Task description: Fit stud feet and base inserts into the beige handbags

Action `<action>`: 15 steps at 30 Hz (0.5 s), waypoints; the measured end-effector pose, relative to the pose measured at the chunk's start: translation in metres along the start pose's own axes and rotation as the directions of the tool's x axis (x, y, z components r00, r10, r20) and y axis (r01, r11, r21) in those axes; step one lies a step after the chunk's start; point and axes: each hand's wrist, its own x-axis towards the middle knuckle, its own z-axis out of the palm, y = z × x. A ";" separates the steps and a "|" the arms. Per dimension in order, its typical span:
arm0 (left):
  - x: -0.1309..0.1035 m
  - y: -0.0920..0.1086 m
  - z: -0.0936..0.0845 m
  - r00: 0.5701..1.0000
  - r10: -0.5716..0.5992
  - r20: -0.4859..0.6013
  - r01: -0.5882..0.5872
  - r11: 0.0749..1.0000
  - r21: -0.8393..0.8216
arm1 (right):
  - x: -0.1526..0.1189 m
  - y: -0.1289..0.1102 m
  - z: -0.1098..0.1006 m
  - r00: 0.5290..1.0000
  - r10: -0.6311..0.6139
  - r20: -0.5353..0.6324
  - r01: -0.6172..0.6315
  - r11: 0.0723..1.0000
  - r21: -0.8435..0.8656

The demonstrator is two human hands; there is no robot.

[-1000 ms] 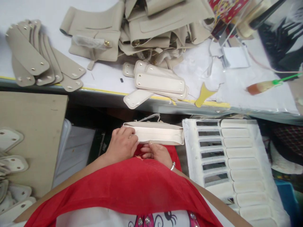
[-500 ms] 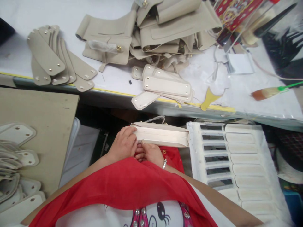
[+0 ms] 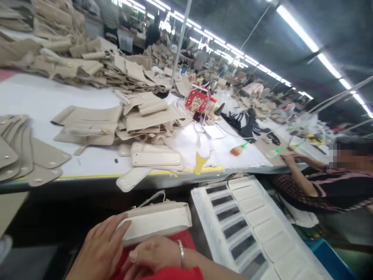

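A beige handbag [image 3: 157, 221] lies on its side across the lap, its long pale panel facing up and its handle [image 3: 153, 197] sticking out behind. Over its left end my left hand [image 3: 101, 243] is closed, the fingers laid along the panel. Just in front of the bag, my right hand [image 3: 154, 252], with a silver bracelet on the wrist, has its fingers curled in; what they hold, if anything, is hidden. To the right of the bag stands a white board [image 3: 204, 210] carrying a row of pale rounded pieces [image 3: 253, 210] and dark slots.
On the white table [image 3: 96, 163] lie strap pieces with studs [image 3: 155, 157], beige bag parts [image 3: 90, 120], a yellow scraper [image 3: 200, 162] and a glue brush [image 3: 237, 149]. At the right sits a co-worker [image 3: 329, 186] with hands on the table. A blue bin [image 3: 329, 256] is below.
The view has tilted up and turned right, bringing the workshop and co-worker into sight. The handbag stays under my left hand; my right hand remains close by, with fingers curled.
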 end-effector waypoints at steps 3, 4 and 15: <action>0.028 0.022 0.014 0.998 0.048 0.049 -0.046 0.998 -0.047 | -0.030 0.000 -0.071 0.915 0.167 -0.367 -0.162 0.986 0.043; 0.041 0.033 0.019 0.991 0.051 0.122 -0.042 0.996 -0.076 | -0.035 0.004 -0.100 0.775 0.180 -0.605 -0.256 0.966 -0.040; 0.116 0.076 0.029 0.781 0.052 0.622 0.115 0.967 -0.226 | 0.001 0.083 -0.276 0.393 0.301 -0.869 -0.806 0.567 -0.168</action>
